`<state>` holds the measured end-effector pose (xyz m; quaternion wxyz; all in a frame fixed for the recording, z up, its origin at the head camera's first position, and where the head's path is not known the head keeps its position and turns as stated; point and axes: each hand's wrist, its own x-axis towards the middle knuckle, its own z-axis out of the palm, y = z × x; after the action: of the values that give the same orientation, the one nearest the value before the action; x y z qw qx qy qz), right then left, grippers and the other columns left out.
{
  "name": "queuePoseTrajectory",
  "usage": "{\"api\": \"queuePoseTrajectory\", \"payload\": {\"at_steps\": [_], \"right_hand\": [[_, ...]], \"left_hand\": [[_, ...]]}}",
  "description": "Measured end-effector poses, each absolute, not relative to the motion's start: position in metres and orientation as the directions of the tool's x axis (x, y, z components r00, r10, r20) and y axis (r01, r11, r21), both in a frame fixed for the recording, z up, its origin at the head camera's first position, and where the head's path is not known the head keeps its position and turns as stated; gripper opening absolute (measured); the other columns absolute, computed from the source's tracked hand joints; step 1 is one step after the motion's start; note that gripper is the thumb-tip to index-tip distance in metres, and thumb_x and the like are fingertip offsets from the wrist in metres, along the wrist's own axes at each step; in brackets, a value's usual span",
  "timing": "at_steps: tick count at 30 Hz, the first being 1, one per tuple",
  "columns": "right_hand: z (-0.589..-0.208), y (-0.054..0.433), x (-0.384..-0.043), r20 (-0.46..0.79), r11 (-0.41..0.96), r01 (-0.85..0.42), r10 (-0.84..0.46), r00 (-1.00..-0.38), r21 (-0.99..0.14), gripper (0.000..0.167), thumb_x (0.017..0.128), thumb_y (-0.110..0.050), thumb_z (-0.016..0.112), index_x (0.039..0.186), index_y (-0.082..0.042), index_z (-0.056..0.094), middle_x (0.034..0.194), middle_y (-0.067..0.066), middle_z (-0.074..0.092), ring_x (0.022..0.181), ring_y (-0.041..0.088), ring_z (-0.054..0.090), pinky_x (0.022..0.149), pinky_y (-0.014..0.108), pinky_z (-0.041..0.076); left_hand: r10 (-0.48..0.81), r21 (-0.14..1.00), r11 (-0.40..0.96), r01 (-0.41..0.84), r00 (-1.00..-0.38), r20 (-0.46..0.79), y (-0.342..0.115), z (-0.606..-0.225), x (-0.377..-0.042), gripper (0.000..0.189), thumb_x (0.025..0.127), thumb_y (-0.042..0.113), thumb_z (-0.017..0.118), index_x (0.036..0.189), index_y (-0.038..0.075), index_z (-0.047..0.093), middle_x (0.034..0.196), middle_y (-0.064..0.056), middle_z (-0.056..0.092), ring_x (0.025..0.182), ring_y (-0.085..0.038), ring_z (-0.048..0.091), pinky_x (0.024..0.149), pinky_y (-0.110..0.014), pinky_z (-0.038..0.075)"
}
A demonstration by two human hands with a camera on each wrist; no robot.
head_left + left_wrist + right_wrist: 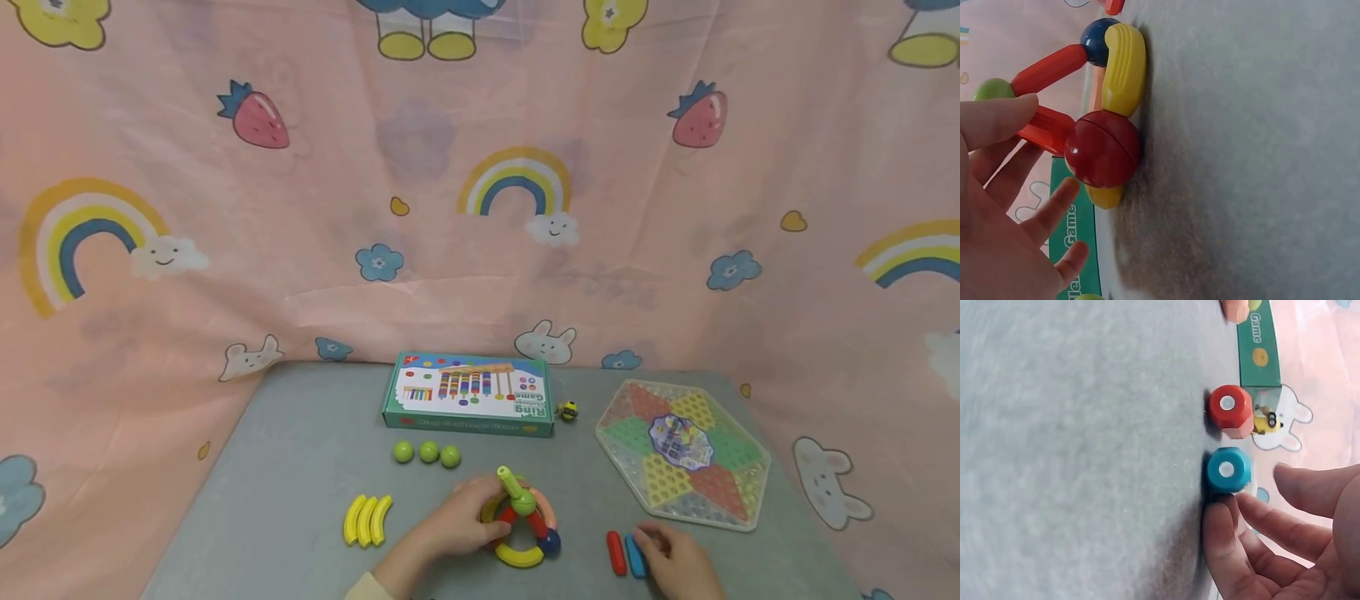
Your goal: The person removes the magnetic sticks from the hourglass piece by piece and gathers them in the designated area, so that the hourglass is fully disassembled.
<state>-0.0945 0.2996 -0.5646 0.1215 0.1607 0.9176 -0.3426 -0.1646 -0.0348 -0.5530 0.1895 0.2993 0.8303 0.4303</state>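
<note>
Left of the front middle, my left hand holds a model of magnetic sticks and balls. A yellow curved stick and a blue ball form part of its ring, and a light green stick leans up from a green ball on top. In the left wrist view the thumb lies across a red stick, near a red ball. My right hand touches the side of a blue stick with its fingers, thumb apart from it. A red stick lies alongside.
Three green balls and three yellow curved sticks lie to the left. Behind stands a ring game box, a small yellow-and-black figure beside it. A hexagonal game board lies at the right on the grey table.
</note>
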Motion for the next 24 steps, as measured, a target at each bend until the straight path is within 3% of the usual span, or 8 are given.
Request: {"api": "queuePoseTrajectory", "payload": {"at_steps": [8, 12, 16, 19, 24], "right_hand": [[-0.56, 0.2946, -0.0942, -0.309, 0.695, 0.343, 0.181, -0.934, -0.632, 0.034, 0.095, -0.026, 0.067, 0.114, 0.003, 0.069, 0.086, 0.002, 0.073, 0.074, 0.011, 0.064, 0.065, 0.032, 0.052], [-0.5598, 0.2937, -0.0937, -0.315, 0.666, 0.357, 0.189, -0.93, -0.655, 0.027, 0.097, -0.013, 0.06, 0.115, 0.006, 0.068, 0.083, 0.001, 0.07, 0.072, 0.013, 0.062, 0.063, 0.031, 0.051], [-0.5596, 0.2923, -0.0941, -0.326, 0.613, 0.379, 0.202, -0.923, -0.693, 0.026, 0.099, -0.006, 0.053, 0.116, 0.01, 0.065, 0.082, 0.002, 0.068, 0.071, 0.013, 0.063, 0.062, 0.03, 0.053], [-0.5601, 0.2942, -0.0943, -0.332, 0.6, 0.387, 0.207, -0.92, -0.7, 0.027, 0.1, -0.005, 0.052, 0.118, 0.01, 0.065, 0.084, 0.002, 0.069, 0.073, 0.013, 0.065, 0.064, 0.03, 0.054], [-0.5603, 0.2986, -0.0943, -0.326, 0.61, 0.403, 0.24, -0.915, -0.682, 0.032, 0.101, -0.015, 0.056, 0.119, 0.009, 0.064, 0.083, 0.001, 0.069, 0.074, 0.013, 0.065, 0.064, 0.032, 0.054]], "left_hand": [[0.619, 0.819, 0.494, 0.293, -0.779, -0.095, -0.038, -0.5509, -0.1633, 0.051, 0.093, 0.025, 0.071, 0.14, 0.04, 0.055, 0.133, 0.025, 0.058, 0.128, -0.012, 0.05, 0.111, -0.05, 0.033], [0.591, 0.819, 0.51, 0.263, -0.799, -0.111, -0.041, -0.5494, -0.1618, 0.049, 0.091, 0.028, 0.074, 0.135, 0.043, 0.058, 0.127, 0.024, 0.06, 0.122, -0.012, 0.051, 0.107, -0.047, 0.037], [0.572, 0.785, 0.543, 0.299, -0.816, -0.085, -0.0435, -0.5483, -0.1609, 0.046, 0.089, 0.032, 0.076, 0.132, 0.038, 0.061, 0.123, 0.02, 0.063, 0.117, -0.012, 0.052, 0.101, -0.041, 0.039], [0.565, 0.758, 0.563, 0.33, -0.823, -0.062, -0.0441, -0.5475, -0.1599, 0.047, 0.088, 0.033, 0.076, 0.133, 0.035, 0.061, 0.124, 0.018, 0.064, 0.116, -0.011, 0.053, 0.1, -0.039, 0.039], [0.523, 0.779, 0.577, 0.246, -0.844, -0.121, -0.0422, -0.5446, -0.1576, 0.045, 0.088, 0.032, 0.078, 0.129, 0.037, 0.062, 0.12, 0.018, 0.063, 0.114, -0.016, 0.052, 0.098, -0.042, 0.042]]}}
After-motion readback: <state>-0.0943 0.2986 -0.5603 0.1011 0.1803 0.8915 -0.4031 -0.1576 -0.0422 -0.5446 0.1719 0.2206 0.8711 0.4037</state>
